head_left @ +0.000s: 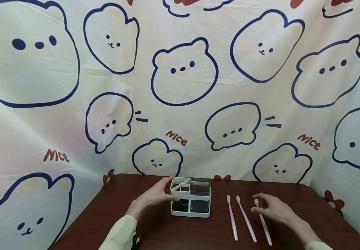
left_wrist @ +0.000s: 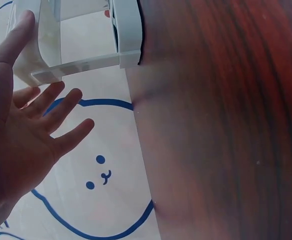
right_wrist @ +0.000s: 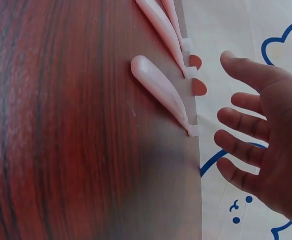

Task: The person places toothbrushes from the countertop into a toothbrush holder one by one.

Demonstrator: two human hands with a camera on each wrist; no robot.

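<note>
1. The left hand lay spread against the left side of the white holder, thumb at its front wall, its grip loose and clasping nothing.
2. The right hand hovered with fingers spread over the rightmost toothbrush, nothing pinched.
3. Two more toothbrushes lay just left of it, near the holder.
4. Risk, as I judged it: a sideways nudge could slide the light holder, or roll the brushes together.
5. The tabletop offered room in front; its far edge met the cloth backdrop close behind the holder.
</note>
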